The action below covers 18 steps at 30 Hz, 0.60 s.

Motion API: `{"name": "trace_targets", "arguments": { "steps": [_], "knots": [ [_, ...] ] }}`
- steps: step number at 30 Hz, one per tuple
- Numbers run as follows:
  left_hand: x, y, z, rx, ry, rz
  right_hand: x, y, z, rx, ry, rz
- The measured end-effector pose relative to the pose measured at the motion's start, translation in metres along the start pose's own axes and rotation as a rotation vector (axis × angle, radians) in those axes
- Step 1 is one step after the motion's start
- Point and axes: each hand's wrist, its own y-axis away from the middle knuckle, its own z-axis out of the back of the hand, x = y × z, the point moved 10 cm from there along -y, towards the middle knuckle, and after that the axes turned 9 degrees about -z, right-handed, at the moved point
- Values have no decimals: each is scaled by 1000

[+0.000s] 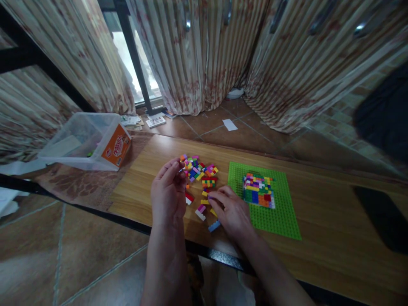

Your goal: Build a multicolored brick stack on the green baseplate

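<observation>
Along the far side, striped curtains (204, 55) hang down to a tiled floor (204, 123), on which a white sheet (230, 124) lies. In front of them stands a long wooden worktop (321, 212). Beyond its left end sits a clear box (79, 161) with an orange label (116, 146); a few items show faintly through its wall. A green baseplate (280, 212) lies flat on the worktop, right of centre, and a black slab (382, 219) lies near the right end.

The left hand (168, 182) is raised at the near left edge of the loose bricks. Its grip is nearly closed, thumb against curled fingers; whether a brick is held cannot be told. The right hand (232, 212) is low, between the bricks and the baseplate. Its grip is narrow, thumb and forefinger close together beside small yellow bricks (204, 202); any hold cannot be confirmed.

A multicoloured brick build (259, 190) sits on the baseplate, toward its far left part. The brick pile (195, 169) lies on the worktop, just beyond the left hand. Nearer lie a striped block (209, 182), a blue brick (214, 226), a pink-and-white pair (200, 212) and a red-and-white piece (189, 198).
</observation>
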Motion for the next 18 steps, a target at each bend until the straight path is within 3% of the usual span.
{"name": "trace_targets", "arguments": {
  "steps": [9, 18],
  "knots": [
    [-1, 0, 0, 9, 12, -3, -7, 5, 21, -154, 94, -72],
    [0, 1, 0, 3, 17, 4, 15, -4, 5, -150, 173, -20]
  ]
}}
